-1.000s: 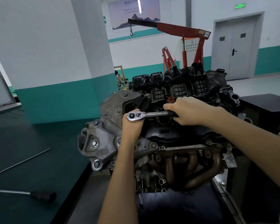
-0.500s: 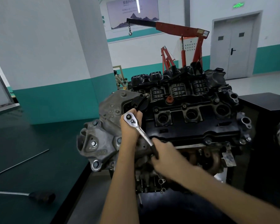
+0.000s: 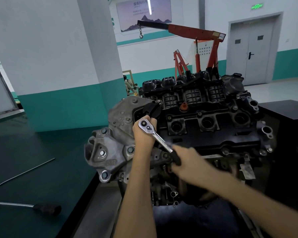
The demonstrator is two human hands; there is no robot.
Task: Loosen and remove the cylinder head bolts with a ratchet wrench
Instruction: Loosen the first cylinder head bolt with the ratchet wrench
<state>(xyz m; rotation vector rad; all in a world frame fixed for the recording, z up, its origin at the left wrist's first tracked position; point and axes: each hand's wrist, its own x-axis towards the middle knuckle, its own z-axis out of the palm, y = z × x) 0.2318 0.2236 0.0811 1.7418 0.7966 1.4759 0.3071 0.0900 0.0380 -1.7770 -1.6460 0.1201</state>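
**Two hands on the wrench**

The ratchet wrench (image 3: pixel 155 134) sits at the left end of the black engine (image 3: pixel 213 140), round head up, handle slanting down toward the person. The left hand (image 3: pixel 143 134) curls round the head from below. The right hand (image 3: pixel 186 160) — a bit blurry — is wrapped tight on the black grip. The bolt under the head is hidden. A bent metal bar (image 3: pixel 47 209) lies far left.

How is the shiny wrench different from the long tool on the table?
The ratchet wrench is short and straight; the long tool is thin and bent. The left hand and right hand hold the ratchet wrench at the engine; the long tool lies untouched on the bench. Both have silver shafts and black handles.
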